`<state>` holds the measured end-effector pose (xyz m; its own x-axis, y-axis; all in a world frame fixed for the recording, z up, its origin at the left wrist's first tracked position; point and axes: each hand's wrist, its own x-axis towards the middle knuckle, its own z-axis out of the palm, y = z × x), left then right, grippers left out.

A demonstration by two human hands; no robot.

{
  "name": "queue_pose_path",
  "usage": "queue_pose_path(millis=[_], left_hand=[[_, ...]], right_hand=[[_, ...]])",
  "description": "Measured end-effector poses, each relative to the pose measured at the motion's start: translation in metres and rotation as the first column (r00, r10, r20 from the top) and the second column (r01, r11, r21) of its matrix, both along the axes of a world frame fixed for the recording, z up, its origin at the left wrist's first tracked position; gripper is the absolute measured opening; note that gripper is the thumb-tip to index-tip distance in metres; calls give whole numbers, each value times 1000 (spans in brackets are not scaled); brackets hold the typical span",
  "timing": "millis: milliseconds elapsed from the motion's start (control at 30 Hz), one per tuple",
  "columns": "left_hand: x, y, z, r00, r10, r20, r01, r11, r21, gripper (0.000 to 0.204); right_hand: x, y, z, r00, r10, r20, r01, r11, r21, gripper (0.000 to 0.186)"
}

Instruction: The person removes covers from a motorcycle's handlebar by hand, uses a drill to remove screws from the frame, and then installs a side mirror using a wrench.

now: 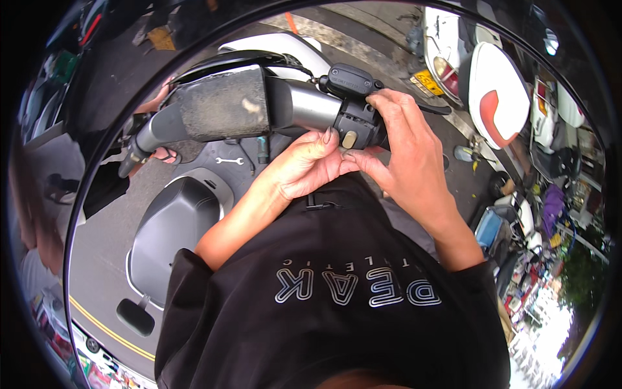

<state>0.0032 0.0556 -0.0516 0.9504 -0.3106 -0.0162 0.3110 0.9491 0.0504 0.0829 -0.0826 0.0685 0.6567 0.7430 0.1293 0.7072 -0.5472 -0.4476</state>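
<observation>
A black handlebar switch housing (356, 122) with a beige button sits at the right end of a scooter's handlebar (314, 105). My left hand (304, 167) is closed at its near edge, the thumb pressing its left side and the fingers curled below. From the right, my right hand (411, 142) reaches round the housing, fingertips at its far edge and thumb by the near lower edge. Just beyond the housing is a black brake fluid reservoir (350, 79). A brake lever (434, 109) sticks out past my right fingers. My right hand hides the bar's end.
A worn dark panel (223, 104) covers the handlebar's middle. Below it, an open-end wrench (229, 161) and a teal-handled tool (262, 149) lie on the footboard. The black seat (178, 220) is at left. Another person's foot (167, 154) shows beyond it. Parked scooters (495, 94) stand at right.
</observation>
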Motion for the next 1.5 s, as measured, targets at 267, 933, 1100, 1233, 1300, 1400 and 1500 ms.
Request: queue_pose_path(millis=[267,933,1100,1233,1300,1400,1500], left_hand=[[-5,6,11,994,-72,-85,72,997,1,45],[-5,10,35,975,-70,-212,76,997,21,49],[-5,8,23,986,19,-168,10,985,171,57],[-3,11,16,992,70,-107,-31,941,336,51],[-3,10,14,987,117,-113,-62,913,403,48],[-1,13,15,987,97,-131,-33,907,419,41],[2,9,10,991,77,-109,-24,909,417,37]], right_hand=[[-15,7,-1,987,-159,33,161,985,-56,72],[-8,13,-2,984,-172,-39,173,985,26,65],[-8,14,-1,985,-167,-46,167,986,-1,64],[-8,12,0,989,-146,-23,146,989,-2,66],[-6,9,2,990,-141,3,141,990,-3,65],[-4,4,8,989,-140,-40,138,990,-34,58],[-10,-2,5,988,-146,52,149,988,-47,57]])
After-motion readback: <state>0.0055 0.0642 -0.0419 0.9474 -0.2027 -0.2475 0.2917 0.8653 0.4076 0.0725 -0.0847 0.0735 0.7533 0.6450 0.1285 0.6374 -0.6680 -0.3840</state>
